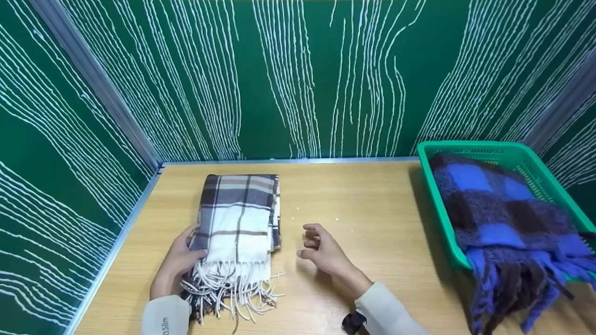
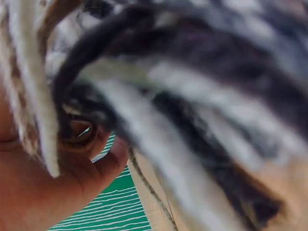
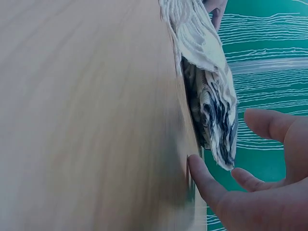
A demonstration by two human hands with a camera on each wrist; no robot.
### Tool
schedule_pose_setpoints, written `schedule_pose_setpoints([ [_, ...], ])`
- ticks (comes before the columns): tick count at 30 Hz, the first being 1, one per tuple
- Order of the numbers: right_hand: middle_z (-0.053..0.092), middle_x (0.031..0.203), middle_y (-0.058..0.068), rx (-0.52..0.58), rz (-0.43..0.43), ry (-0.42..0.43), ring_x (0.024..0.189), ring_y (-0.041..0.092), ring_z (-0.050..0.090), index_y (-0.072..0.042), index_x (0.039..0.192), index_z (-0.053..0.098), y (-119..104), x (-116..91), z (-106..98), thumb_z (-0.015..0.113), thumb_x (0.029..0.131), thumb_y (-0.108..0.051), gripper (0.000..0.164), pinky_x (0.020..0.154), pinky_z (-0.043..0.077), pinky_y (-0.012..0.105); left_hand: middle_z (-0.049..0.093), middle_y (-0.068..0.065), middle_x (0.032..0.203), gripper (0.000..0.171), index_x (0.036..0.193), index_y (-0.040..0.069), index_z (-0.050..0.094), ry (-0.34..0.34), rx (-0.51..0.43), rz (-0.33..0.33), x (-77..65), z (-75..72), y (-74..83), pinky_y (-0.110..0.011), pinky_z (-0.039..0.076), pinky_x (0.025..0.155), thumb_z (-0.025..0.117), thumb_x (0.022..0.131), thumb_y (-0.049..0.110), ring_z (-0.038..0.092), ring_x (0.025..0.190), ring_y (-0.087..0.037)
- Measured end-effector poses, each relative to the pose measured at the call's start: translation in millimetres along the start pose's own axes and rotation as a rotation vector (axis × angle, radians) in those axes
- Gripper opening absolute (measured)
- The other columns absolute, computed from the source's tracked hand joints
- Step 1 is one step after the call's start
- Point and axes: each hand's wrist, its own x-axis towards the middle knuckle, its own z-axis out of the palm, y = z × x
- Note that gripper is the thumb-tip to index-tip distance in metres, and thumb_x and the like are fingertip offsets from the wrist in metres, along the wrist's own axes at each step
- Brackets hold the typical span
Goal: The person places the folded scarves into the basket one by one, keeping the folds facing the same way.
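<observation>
A folded plaid scarf (image 1: 237,218) in white, grey and brown lies on the table, its white and dark fringe (image 2: 159,125) toward the person. At its left edge, my left hand (image 1: 179,258) grips the folded layers, thumb on top; the fringe covers part of this hand in the left wrist view. To the right of the scarf, my right hand (image 1: 326,253) hovers just over the tabletop, fingers loosely bent and holding nothing. The right wrist view shows its spread fingers (image 3: 209,185) near the scarf's stacked side layers (image 3: 211,106).
A green plastic basket (image 1: 437,204) stands at the right, with a blue and dark brown checked scarf (image 1: 507,209) inside, its thick fringe hanging over the front rim. Small white bits lie on the wooden table (image 1: 363,195). Green walls with white lines (image 1: 279,70) enclose the table.
</observation>
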Motion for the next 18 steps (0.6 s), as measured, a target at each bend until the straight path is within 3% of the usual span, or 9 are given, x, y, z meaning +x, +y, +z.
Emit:
schedule_pose_setpoints([
  [6,0.048,0.147,0.032,0.018,0.0,0.006,0.13,0.047,0.056,0.008,0.148,0.044,-1,1,8,0.073,0.086,0.006,0.068,0.11,0.05,0.053,0.044,-0.038,0.151,0.079,0.163,0.002,0.031,-0.011,0.012,0.01,-1.7,1.2,0.7,-0.066,0.034,0.118,0.059,0.091,-0.013,0.048,0.137,-0.054],
  [12,0.048,0.149,0.031,0.037,0.021,0.026,0.133,0.046,0.053,0.006,0.148,0.046,-1,0,17,0.073,0.085,0.005,0.069,0.111,0.048,0.054,0.046,-0.032,0.148,0.077,0.162,0.008,0.034,-0.033,-0.013,-0.031,-4.3,3.9,2.1,-0.065,0.037,0.115,0.06,0.093,-0.01,0.05,0.134,-0.049],
  [18,0.048,0.148,0.033,0.082,0.028,0.04,0.135,0.048,0.051,0.008,0.149,0.043,-3,1,21,0.073,0.083,0.006,0.072,0.114,0.046,0.055,0.047,-0.032,0.148,0.073,0.16,0.007,0.037,-0.039,0.03,-0.017,-6.2,5.1,5.9,-0.067,0.034,0.117,0.06,0.093,-0.009,0.048,0.137,-0.051],
])
